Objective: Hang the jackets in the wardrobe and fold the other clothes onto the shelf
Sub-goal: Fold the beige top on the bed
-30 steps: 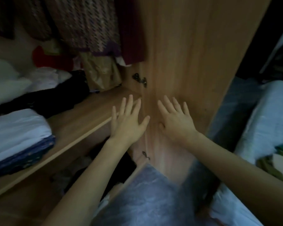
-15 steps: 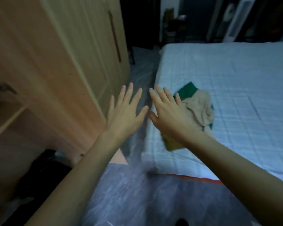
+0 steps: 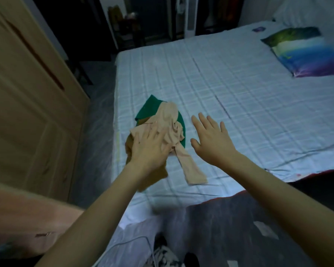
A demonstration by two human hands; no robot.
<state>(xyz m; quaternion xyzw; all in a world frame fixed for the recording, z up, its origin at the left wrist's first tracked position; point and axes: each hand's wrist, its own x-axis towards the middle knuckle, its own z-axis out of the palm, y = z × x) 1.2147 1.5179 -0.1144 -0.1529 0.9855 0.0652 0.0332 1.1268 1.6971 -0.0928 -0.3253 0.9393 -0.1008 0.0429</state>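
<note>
Clothes (image 3: 163, 130) are lying in a small crumpled heap near the left edge of the bed (image 3: 239, 89): a beige garment is sprawling over a green one. Left hand (image 3: 149, 149) is reaching over the near side of the heap with fingers straight, gripping nothing. Right hand (image 3: 210, 139) is hovering just right of the heap, fingers spread wide. Wardrobe door (image 3: 27, 93) is standing at left.

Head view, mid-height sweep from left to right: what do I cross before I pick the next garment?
Light wooden wardrobe door → left hand over the crumpled beige garment lying on green cloth → open right hand → pale checked bedsheet → multicoloured pillow, far right.
</note>
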